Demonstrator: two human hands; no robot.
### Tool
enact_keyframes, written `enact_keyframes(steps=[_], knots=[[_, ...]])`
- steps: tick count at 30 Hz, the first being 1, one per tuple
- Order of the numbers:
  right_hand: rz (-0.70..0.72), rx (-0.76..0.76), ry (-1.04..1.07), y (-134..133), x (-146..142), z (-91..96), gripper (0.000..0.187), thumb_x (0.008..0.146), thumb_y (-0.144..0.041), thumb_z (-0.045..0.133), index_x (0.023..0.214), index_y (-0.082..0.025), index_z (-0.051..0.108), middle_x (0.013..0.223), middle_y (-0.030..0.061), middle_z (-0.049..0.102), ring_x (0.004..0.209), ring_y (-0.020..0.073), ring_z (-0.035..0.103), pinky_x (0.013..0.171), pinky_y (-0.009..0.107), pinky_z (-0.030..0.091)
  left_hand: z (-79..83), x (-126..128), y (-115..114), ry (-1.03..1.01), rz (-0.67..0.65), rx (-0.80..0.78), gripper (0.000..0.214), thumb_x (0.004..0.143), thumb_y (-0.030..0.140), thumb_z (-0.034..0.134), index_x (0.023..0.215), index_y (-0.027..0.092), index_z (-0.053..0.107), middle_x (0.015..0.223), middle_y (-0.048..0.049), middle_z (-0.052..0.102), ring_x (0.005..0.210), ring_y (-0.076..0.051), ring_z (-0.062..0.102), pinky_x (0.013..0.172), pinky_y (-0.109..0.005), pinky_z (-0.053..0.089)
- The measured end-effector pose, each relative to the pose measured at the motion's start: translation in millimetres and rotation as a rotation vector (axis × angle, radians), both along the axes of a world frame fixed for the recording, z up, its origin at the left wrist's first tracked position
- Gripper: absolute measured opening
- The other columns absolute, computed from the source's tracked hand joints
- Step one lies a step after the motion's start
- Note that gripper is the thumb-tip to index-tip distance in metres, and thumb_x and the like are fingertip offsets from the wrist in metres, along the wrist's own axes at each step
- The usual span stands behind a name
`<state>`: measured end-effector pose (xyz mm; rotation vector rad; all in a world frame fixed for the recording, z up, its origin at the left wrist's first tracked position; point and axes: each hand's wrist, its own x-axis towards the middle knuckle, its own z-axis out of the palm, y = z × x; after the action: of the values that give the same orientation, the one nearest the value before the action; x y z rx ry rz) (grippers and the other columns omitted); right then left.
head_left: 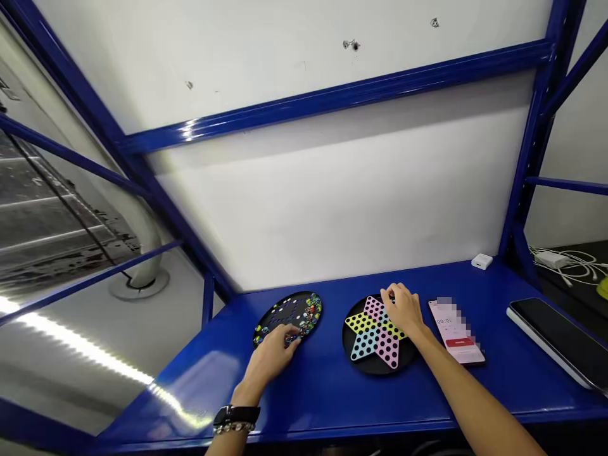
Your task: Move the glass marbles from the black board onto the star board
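Note:
On the left, a round black tray [278, 313] holds colored glass marbles [312, 309], gathered mostly along its right and front edges. My left hand [272, 356] reaches over the tray's front edge, thumb and fingers bent closely around a marble [289, 339]. To the right lies a round black board with a six-pointed star [376, 330] in pink, yellow and light blue, dotted with black holes. Over its upper right part, my right hand [403, 310] is closed, thumb and fingertips together at the star's edge; whatever is between them is too small to make out.
A phone [456, 332] with a timer on its screen lies right of the star board. Farther right is a dark-screened device [563, 342]. A small white case [482, 261] sits at the back. Blue metal frame bars [332, 95] surround the blue tabletop [327, 386].

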<state>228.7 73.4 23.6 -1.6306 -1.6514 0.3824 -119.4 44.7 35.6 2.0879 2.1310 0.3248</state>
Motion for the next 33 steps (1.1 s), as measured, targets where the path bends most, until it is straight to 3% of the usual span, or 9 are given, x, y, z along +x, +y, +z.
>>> enact_keyframes(steps=[7,14,17,20,25,33], knots=[[0.057,-0.006,0.004,-7,-13,-1.3,0.036,0.099,-0.044,0.038,0.076,-0.021,0.055,0.089,0.0028,0.063,0.087,0.0192,0.059,0.083,0.035,0.033,-0.6,-24,27,-0.179,-0.094,-0.177,0.040,0.073,0.047,0.061,0.100,0.021,0.076,0.104,-0.0073,0.075,0.090,-0.028,0.069,0.084,-0.037,0.051],[0.059,-0.021,0.021,-6,-12,-0.7,0.036,0.099,-0.044,0.038,0.075,-0.021,0.053,0.089,0.0026,0.064,0.087,0.0187,0.059,0.083,0.034,0.033,-4.0,-15,19,-0.107,-0.175,-0.057,0.040,0.077,0.049,0.060,0.106,0.025,0.074,0.113,-0.0071,0.071,0.090,-0.025,0.066,0.087,-0.036,0.049],[0.055,-0.020,0.024,-6,-11,0.2,0.037,0.099,-0.044,0.038,0.074,-0.021,0.053,0.089,0.0025,0.064,0.087,0.0183,0.059,0.082,0.034,0.033,-7.8,-13,20,-0.173,-0.218,-0.019,0.037,0.078,0.053,0.058,0.093,0.024,0.075,0.106,-0.0069,0.072,0.090,-0.024,0.066,0.083,-0.034,0.050],[0.049,-0.024,0.022,-7,-10,1.7,0.037,0.098,-0.044,0.038,0.073,-0.021,0.053,0.089,0.0021,0.064,0.086,0.0179,0.059,0.082,0.034,0.033,-7.0,-14,24,-0.208,-0.206,-0.042,0.035,0.074,0.054,0.060,0.081,0.022,0.074,0.094,-0.0065,0.074,0.087,-0.025,0.066,0.081,-0.035,0.050],[0.051,-0.024,0.038,-9,-9,4.9,0.037,0.099,-0.044,0.037,0.074,-0.021,0.053,0.088,0.0022,0.064,0.086,0.0181,0.059,0.082,0.034,0.034,-2.6,-14,24,-0.295,-0.179,-0.128,0.035,0.070,0.053,0.063,0.083,0.022,0.076,0.092,-0.0060,0.076,0.083,-0.025,0.067,0.079,-0.035,0.051],[0.052,-0.028,0.020,-8,-9,3.6,0.035,0.098,-0.043,0.039,0.075,-0.021,0.054,0.088,0.0022,0.065,0.084,0.0174,0.059,0.079,0.032,0.033,-17.1,-12,7,-0.282,-0.107,0.070,0.043,0.077,0.060,0.057,0.086,0.023,0.075,0.087,-0.0031,0.073,0.070,-0.021,0.060,0.070,-0.032,0.048]])
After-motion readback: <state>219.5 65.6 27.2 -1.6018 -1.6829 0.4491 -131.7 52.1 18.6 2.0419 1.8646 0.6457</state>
